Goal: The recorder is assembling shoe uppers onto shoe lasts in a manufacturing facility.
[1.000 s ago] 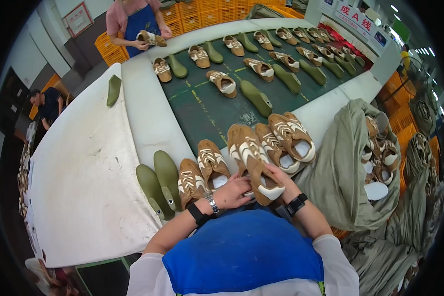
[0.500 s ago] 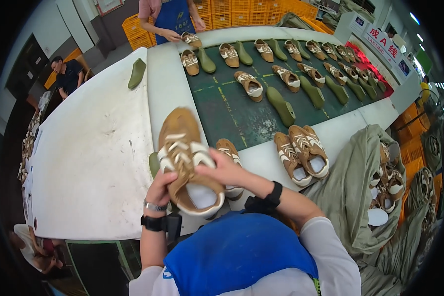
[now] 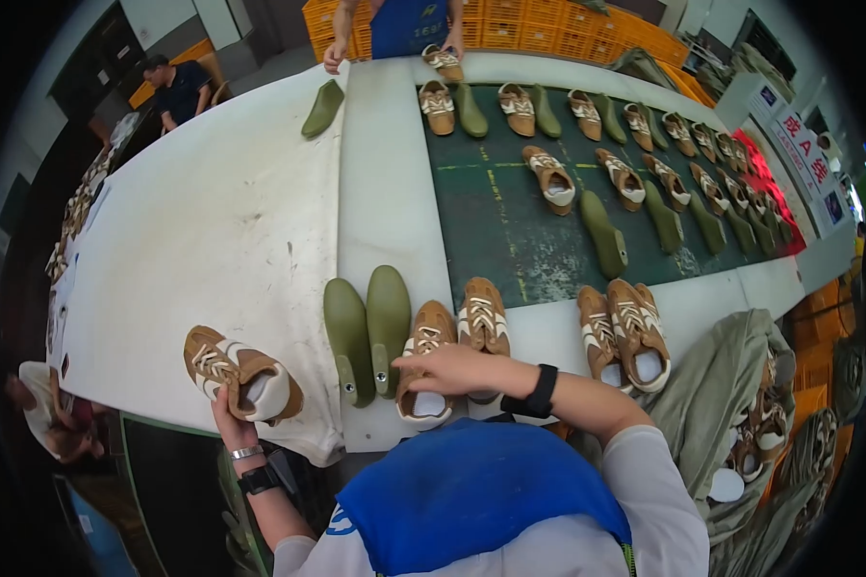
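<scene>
left hand (image 3: pixel 229 419): grasping brown-and-white lace-up shoe (image 3: pixel 233 368), toe toward 10 o'clock | right hand (image 3: pixel 452 369): grip unclear — nearer smooth olive-green shoe last (image 3: pixel 389 325), beside fingertips, 9 o'clock — long axis 12-to-6

Head view, single: wide fisheye, head-worn, facing down and forward; blue apron (image 3: pixel 481 490) close at lower centre, white worktop (image 3: pixel 226 216) middle left, orange crates (image 3: pixel 548 34) well beyond, upper edge; corners black.
</scene>
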Demonstrator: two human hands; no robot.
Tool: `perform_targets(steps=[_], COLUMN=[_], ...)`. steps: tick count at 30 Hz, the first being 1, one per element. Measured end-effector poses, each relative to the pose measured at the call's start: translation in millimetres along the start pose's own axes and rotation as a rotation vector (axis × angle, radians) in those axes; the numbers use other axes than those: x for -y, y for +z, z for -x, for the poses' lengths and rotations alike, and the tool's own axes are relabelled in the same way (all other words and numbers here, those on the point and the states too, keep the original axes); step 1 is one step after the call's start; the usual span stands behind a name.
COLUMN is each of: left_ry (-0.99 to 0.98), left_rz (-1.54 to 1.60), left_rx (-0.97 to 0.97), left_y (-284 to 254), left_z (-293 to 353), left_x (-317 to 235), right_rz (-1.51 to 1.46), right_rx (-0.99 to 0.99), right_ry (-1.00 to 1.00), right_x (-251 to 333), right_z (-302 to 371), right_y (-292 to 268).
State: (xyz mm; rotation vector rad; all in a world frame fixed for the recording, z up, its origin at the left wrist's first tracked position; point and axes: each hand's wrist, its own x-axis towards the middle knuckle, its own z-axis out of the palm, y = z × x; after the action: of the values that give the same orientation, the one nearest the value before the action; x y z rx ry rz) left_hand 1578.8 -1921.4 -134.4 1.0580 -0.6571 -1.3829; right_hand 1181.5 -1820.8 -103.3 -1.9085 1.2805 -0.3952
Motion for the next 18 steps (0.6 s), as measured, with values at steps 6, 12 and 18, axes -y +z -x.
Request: perform_targets(steps=[6,12,18], left_ry=[0.289,0.080,-0.011], left_rz=[-1.456,-1.568,-1.551], left_rx=[-0.305,-0.288,-0.242], left_y=[28,12,7], left_z=[32,-18,-36], left_x=[16,22,22], right_rz=[0.095,-0.090,-1.375], right_rx=[0.121,-0.200,-0.592], right_ry=[0.083,0.150,0.303], right_x=[2,12,-60], right_z=[-76,-63,-22], right_y=[48,16,-99])
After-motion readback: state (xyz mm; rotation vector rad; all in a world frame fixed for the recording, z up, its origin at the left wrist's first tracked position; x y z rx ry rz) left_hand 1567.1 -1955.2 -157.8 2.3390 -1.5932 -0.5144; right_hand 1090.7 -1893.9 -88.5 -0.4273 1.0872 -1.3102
